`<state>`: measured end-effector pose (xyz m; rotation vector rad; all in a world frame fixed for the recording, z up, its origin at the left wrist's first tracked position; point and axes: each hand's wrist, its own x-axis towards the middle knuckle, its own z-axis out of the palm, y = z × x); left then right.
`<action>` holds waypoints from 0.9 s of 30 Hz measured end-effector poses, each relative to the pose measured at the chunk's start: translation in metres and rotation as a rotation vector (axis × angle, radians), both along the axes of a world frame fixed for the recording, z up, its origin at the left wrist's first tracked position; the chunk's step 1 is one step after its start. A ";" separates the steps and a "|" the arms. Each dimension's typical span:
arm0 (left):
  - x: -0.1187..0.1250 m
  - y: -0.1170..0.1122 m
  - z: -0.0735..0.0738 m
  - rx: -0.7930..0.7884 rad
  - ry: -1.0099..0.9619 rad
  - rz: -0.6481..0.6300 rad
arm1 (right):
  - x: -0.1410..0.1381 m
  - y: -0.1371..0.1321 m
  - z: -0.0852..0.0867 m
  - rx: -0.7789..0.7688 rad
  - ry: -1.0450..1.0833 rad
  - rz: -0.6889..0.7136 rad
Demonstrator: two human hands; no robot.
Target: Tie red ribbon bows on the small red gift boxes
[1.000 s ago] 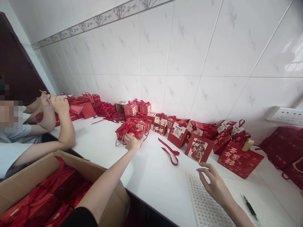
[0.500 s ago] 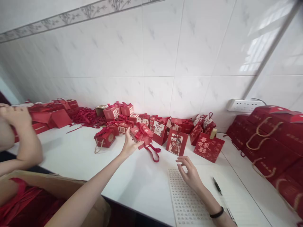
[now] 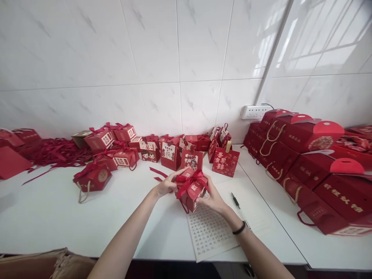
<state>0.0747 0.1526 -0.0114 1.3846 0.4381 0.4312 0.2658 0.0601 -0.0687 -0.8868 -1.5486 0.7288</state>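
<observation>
Between my two hands is a red gift box (image 3: 194, 190) with a ribbon bow (image 3: 190, 179) on its top, held just above a sheet of handwritten paper (image 3: 209, 232). My left hand (image 3: 167, 185) grips the box's left side. Around its right side my right hand (image 3: 214, 197) is closed, thumb on the front face. Loose ribbon ends stick out to the left, behind my left hand. Right behind the box stands a small red box with a printed figure (image 3: 192, 159), partly covered. A black-tipped pen (image 3: 236, 200) lies right of my right hand.
Small red boxes (image 3: 122, 159) line the wall, with a ribbon heap (image 3: 62, 153) at left. A hexagonal box with a rope handle (image 3: 93, 179) sits left of centre. Large red boxes (image 3: 305, 170) are stacked at right. A power strip (image 3: 255, 112) is on the wall. A cardboard box (image 3: 46, 265) is at lower left.
The bowed box has come nearer and right, over the paper. My right hand, empty before, has taken hold of its right side. The view has turned right; the other person is out of sight.
</observation>
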 end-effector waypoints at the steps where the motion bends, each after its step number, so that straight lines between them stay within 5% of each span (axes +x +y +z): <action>1: 0.003 0.002 -0.003 0.003 -0.042 0.020 | 0.001 0.000 0.001 0.021 -0.028 -0.028; 7: 0.025 0.017 -0.028 0.112 -0.191 0.515 | -0.001 0.005 -0.005 0.099 -0.258 -0.304; 13: 0.030 0.014 -0.062 0.096 -0.162 0.711 | -0.007 0.007 -0.009 0.128 -0.529 -0.415; 18: 0.032 0.007 -0.060 0.023 -0.176 0.685 | -0.001 0.009 -0.005 0.242 -0.637 -0.472; 27: 0.027 0.000 -0.055 0.006 -0.182 0.482 | 0.001 0.010 -0.009 0.198 -0.714 -0.440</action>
